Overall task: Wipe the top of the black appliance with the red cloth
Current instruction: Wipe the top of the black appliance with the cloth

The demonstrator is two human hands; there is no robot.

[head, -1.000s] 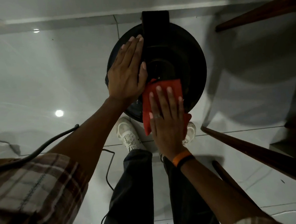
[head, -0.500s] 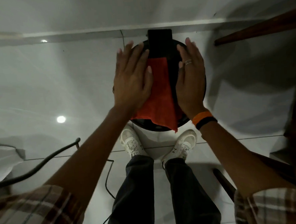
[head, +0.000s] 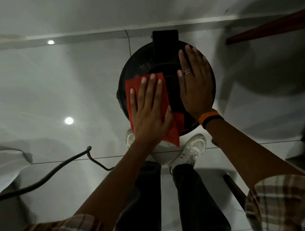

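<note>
The round black appliance [head: 141, 66] stands on the tiled floor in front of my feet, with a black upright block at its far edge. The red cloth [head: 174, 132] lies on the left and near part of its top, one corner hanging over the near rim. My left hand [head: 148, 115] presses flat on the cloth with fingers spread. My right hand [head: 194, 87], with a ring and an orange and black wristband, rests flat on the bare right side of the top and holds nothing.
A black cable [head: 62, 165] runs across the floor at the left, near a white object [head: 4, 165]. My white shoes [head: 191, 152] stand just below the appliance. Dark wooden furniture legs sit at the upper right [head: 267, 28] and lower right [head: 234, 189].
The cloth went from under my right hand at the near edge, to the centre between both hands, to under my left hand on the left side. My right hand shifted to the right side.
</note>
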